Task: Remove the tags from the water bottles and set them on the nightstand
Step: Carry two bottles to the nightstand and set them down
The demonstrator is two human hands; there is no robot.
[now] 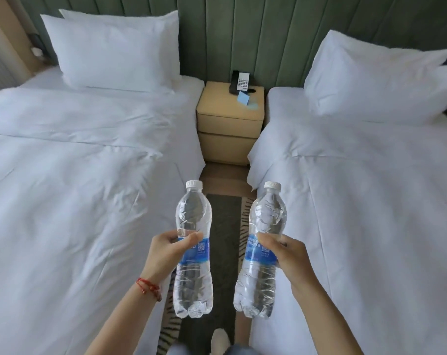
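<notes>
I hold two clear plastic water bottles upright in front of me, each with a white cap and a blue label round its middle. My left hand grips the left bottle at its label. My right hand grips the right bottle at its label. The beige nightstand stands far ahead, between the two beds and against the green headboard wall. The backs of both bottles are hidden.
A black and white phone and light blue cards sit on the nightstand's right half. White beds lie on the left and right, with a narrow carpeted aisle between them. My foot shows below.
</notes>
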